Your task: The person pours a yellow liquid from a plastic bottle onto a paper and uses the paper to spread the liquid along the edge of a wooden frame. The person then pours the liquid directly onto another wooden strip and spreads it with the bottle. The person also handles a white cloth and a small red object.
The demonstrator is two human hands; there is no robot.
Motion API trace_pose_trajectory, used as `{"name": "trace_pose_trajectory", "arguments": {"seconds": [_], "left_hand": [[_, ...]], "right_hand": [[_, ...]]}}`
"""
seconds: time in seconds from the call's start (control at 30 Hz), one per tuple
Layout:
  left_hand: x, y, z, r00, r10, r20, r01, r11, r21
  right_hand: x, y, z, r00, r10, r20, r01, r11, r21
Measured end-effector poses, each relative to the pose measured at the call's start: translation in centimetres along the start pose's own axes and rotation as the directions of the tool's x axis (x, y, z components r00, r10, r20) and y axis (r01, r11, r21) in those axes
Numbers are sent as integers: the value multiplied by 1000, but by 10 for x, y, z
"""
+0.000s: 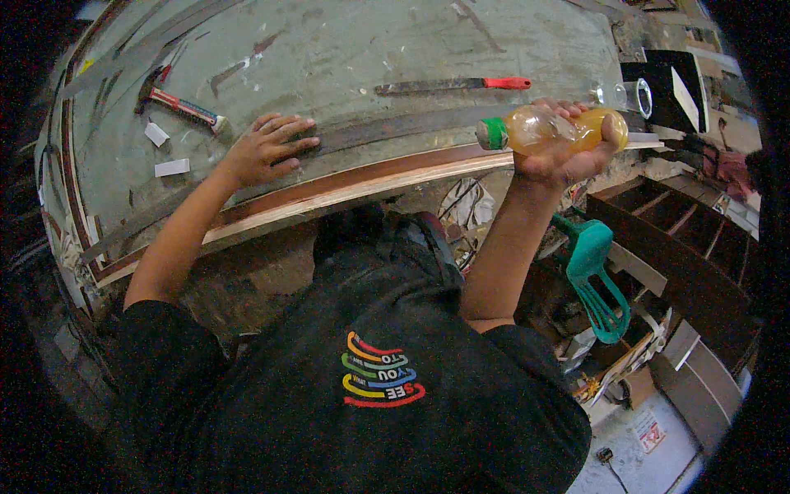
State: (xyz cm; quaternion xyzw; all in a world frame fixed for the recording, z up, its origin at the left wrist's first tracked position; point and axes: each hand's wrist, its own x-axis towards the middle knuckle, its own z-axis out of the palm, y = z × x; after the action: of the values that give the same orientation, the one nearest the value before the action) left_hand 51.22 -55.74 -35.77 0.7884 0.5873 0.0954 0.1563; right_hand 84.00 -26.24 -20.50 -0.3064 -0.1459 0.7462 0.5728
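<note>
On workbench (346,49), bottle (551,129) in right hand (568,152)

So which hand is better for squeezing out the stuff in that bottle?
The right hand, probably. It already grips the yellow bottle, lying sideways with its green cap pointing left over the bench. The left hand lies flat on the dark strip, pressing it down.

A stained grey workbench (346,49) carries a hammer (183,107), a red-handled saw (453,84) and perhaps paper scraps (171,167).
</note>
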Motion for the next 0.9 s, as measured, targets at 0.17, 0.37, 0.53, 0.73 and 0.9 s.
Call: {"name": "trace_pose_trajectory", "arguments": {"seconds": [0.17,0.37,0.53,0.73,0.9], "left_hand": [[1,-1,-1,1000,20,-21,-20,1000,19],[0,-1,0,1000,6,-24,-5,1000,10],[1,-3,5,1000,13,-13,-13,999,35],[1,-3,7,1000,6,-18,-6,1000,8],[1,-2,3,1000,2,-19,-1,1000,15]], "right_hand": [[-4,4,3,997,-34,-73,30,998,-46],[-17,18,10,960,-241,-141,200,946,-257],[-11,-2,4,967,32,254,-46,998,49],[4,-32,-2,904,223,364,-305,934,184],[11,-32,0,848,359,391,-471,849,241]]}}
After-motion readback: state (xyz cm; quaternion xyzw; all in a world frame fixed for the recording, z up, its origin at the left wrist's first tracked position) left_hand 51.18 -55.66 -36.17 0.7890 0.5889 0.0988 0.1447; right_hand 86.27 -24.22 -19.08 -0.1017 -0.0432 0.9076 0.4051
